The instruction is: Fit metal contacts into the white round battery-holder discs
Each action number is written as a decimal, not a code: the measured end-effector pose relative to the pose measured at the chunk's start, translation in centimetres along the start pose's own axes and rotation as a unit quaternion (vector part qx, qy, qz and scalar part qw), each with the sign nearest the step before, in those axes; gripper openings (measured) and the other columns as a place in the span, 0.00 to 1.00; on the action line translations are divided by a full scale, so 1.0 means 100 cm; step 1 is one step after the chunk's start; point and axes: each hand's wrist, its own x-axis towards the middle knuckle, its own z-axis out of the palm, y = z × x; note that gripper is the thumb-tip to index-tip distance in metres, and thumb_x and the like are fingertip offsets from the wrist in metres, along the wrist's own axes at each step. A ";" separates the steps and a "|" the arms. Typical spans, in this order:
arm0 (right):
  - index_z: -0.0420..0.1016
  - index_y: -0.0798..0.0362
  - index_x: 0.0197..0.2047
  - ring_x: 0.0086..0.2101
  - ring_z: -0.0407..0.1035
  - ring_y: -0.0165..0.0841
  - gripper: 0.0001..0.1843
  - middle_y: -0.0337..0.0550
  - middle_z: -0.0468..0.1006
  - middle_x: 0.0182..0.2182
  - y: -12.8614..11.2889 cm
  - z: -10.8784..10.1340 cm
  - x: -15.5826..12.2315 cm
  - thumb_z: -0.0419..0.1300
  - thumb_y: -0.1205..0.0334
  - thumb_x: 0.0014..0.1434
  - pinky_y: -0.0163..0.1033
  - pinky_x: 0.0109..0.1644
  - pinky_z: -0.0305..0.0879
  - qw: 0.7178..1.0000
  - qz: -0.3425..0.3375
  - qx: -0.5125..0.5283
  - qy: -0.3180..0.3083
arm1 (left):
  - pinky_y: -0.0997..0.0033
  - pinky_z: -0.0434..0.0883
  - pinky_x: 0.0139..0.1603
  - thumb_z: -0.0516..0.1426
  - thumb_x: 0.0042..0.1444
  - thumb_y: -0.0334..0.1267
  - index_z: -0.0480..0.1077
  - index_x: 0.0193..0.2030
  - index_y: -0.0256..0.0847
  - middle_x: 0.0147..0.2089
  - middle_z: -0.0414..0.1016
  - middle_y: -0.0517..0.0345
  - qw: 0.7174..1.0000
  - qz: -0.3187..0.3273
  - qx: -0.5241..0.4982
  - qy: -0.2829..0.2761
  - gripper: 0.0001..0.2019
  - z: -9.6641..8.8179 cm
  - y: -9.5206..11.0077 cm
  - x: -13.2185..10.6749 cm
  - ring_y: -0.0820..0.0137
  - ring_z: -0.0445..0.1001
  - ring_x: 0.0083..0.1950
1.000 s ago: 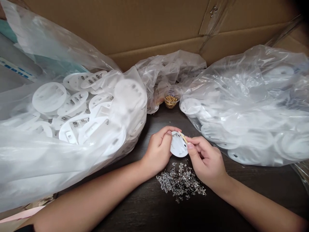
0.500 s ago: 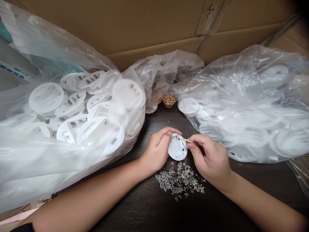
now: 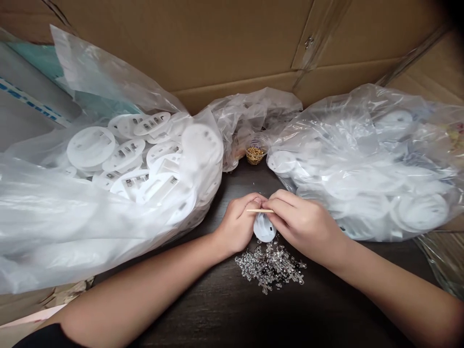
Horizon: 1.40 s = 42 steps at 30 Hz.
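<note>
White plastic, as it appears, makes up the one round disc (image 3: 264,231) we have in our grasp, held over the middle of the desk (image 3: 195,304). Our left hand (image 3: 237,224) grips it by its upper left side, thumb and fingers closed around the rim; one dark slot shows on its face. Our right hand (image 3: 308,224) pinches one thin, pale stick (image 3: 259,210) between thumb and fingers, with the tip pointing toward the left edge of the desk. The stick crosses in front of the disc's upper part; we cannot tell whether it touches.

Just on the near-edge side of the disc lies one pile of small clear and silvery pieces (image 3: 270,266), too many for us to count. Toward the far edge stands one clear cup (image 3: 266,141), partly filled with gold-coloured pieces (image 3: 254,155), again beyond counting.

We count three clear plastic bags. One large left bag (image 3: 65,227) covers the left side of the desk, with at least eight white discs (image 3: 91,147) showing in it. One large right bag (image 3: 380,101) spreads along the right side, holding more white rounds (image 3: 422,212), blurred by the film. One crumpled bag (image 3: 261,104) sits between them at the far edge, against brown cardboard (image 3: 217,43).
</note>
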 end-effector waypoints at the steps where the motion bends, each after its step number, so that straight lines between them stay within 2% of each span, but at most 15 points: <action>1: 0.78 0.57 0.43 0.32 0.73 0.33 0.11 0.45 0.77 0.36 -0.002 -0.002 0.002 0.54 0.67 0.70 0.40 0.34 0.67 1.000 -0.016 -0.020 -0.009 | 0.72 0.66 0.40 0.48 0.70 0.41 0.74 0.37 0.36 0.36 0.76 0.57 1.000 0.001 0.002 0.003 0.17 -0.001 0.000 0.000 0.72 0.70 0.37; 4: 0.76 0.56 0.42 0.30 0.71 0.33 0.10 0.44 0.76 0.36 -0.004 -0.006 0.007 0.54 0.66 0.69 0.41 0.31 0.64 0.998 -0.043 -0.028 -0.035 | 0.73 0.64 0.40 0.48 0.70 0.40 0.71 0.33 0.37 0.35 0.74 0.58 1.000 0.000 -0.003 0.002 0.17 -0.003 0.001 0.002 0.72 0.69 0.36; 8: 0.75 0.56 0.45 0.33 0.71 0.33 0.07 0.44 0.75 0.37 -0.002 -0.012 0.014 0.55 0.67 0.68 0.39 0.36 0.67 0.998 -0.014 0.045 -0.050 | 0.73 0.62 0.36 0.50 0.67 0.40 0.68 0.30 0.37 0.31 0.69 0.60 0.999 -0.002 -0.032 -0.021 0.15 -0.006 -0.003 0.004 0.74 0.65 0.33; 12: 0.73 0.55 0.41 0.33 0.70 0.33 0.04 0.43 0.74 0.35 -0.001 -0.012 0.017 0.57 0.66 0.67 0.39 0.36 0.65 0.996 0.019 0.055 -0.061 | 0.74 0.62 0.35 0.50 0.64 0.37 0.68 0.30 0.37 0.31 0.69 0.60 0.998 -0.002 -0.058 -0.035 0.12 -0.007 -0.006 0.004 0.74 0.63 0.31; 17: 0.74 0.55 0.41 0.32 0.69 0.32 0.04 0.42 0.73 0.35 0.002 -0.013 0.019 0.57 0.67 0.67 0.39 0.36 0.63 0.993 0.008 0.080 -0.092 | 0.74 0.61 0.32 0.52 0.61 0.37 0.68 0.28 0.37 0.29 0.68 0.61 0.998 -0.008 -0.054 -0.026 0.11 -0.007 -0.007 0.005 0.75 0.62 0.29; 20: 0.74 0.54 0.43 0.33 0.69 0.31 0.05 0.41 0.73 0.35 0.009 -0.017 0.019 0.56 0.66 0.68 0.38 0.38 0.63 0.988 -0.008 0.111 -0.104 | 0.75 0.59 0.26 0.53 0.59 0.40 0.70 0.30 0.37 0.25 0.66 0.62 0.994 -0.064 -0.086 -0.039 0.11 -0.009 -0.004 0.007 0.76 0.61 0.24; 23: 0.74 0.54 0.43 0.33 0.68 0.29 0.05 0.41 0.73 0.37 0.019 -0.020 0.014 0.60 0.62 0.67 0.36 0.37 0.63 0.983 -0.012 0.157 -0.095 | 0.74 0.52 0.19 0.51 0.59 0.43 0.74 0.33 0.38 0.22 0.65 0.62 0.983 -0.139 -0.109 -0.052 0.14 -0.013 0.001 0.010 0.76 0.59 0.19; 26: 0.75 0.52 0.50 0.35 0.69 0.29 0.11 0.43 0.74 0.41 0.026 -0.017 0.006 0.62 0.57 0.67 0.35 0.38 0.65 0.980 -0.033 0.179 -0.082 | 0.74 0.52 0.18 0.51 0.59 0.43 0.76 0.33 0.38 0.22 0.66 0.61 0.977 -0.164 -0.123 -0.059 0.15 -0.018 0.003 0.012 0.76 0.59 0.18; 28: 0.74 0.51 0.53 0.32 0.69 0.28 0.16 0.42 0.75 0.40 0.029 -0.015 0.002 0.63 0.52 0.66 0.35 0.35 0.64 0.983 -0.067 0.152 -0.075 | 0.75 0.56 0.20 0.52 0.59 0.43 0.76 0.32 0.37 0.23 0.69 0.59 0.976 -0.156 -0.135 -0.063 0.15 -0.020 0.002 0.013 0.75 0.62 0.20; 31: 0.74 0.49 0.57 0.25 0.63 0.27 0.24 0.40 0.73 0.34 0.031 -0.014 0.001 0.61 0.43 0.66 0.37 0.28 0.56 0.986 -0.145 0.053 -0.064 | 0.75 0.61 0.23 0.52 0.58 0.42 0.77 0.31 0.36 0.26 0.72 0.56 0.974 -0.155 -0.143 -0.083 0.16 -0.021 0.001 0.013 0.74 0.66 0.24; 35: 0.75 0.48 0.57 0.23 0.60 0.29 0.27 0.38 0.71 0.29 0.034 -0.017 0.006 0.57 0.37 0.66 0.40 0.26 0.50 0.966 -0.244 -0.071 -0.050 | 0.73 0.63 0.24 0.52 0.58 0.42 0.78 0.31 0.36 0.25 0.72 0.55 0.966 -0.164 -0.162 -0.120 0.16 -0.022 -0.001 0.015 0.72 0.68 0.24; 39: 0.77 0.47 0.53 0.24 0.61 0.28 0.24 0.38 0.74 0.31 0.039 -0.020 0.009 0.59 0.39 0.66 0.40 0.26 0.52 0.950 -0.294 -0.102 -0.014 | 0.73 0.62 0.23 0.52 0.56 0.44 0.78 0.30 0.35 0.24 0.73 0.53 0.959 -0.175 -0.165 -0.149 0.17 -0.024 -0.002 0.016 0.71 0.69 0.24; 42: 0.77 0.47 0.53 0.25 0.62 0.28 0.17 0.37 0.75 0.30 0.040 -0.017 0.006 0.62 0.49 0.67 0.40 0.26 0.54 0.947 -0.304 -0.107 -0.005 | 0.73 0.62 0.22 0.52 0.57 0.47 0.78 0.29 0.36 0.23 0.73 0.53 0.955 -0.190 -0.170 -0.155 0.19 -0.024 -0.002 0.016 0.70 0.69 0.23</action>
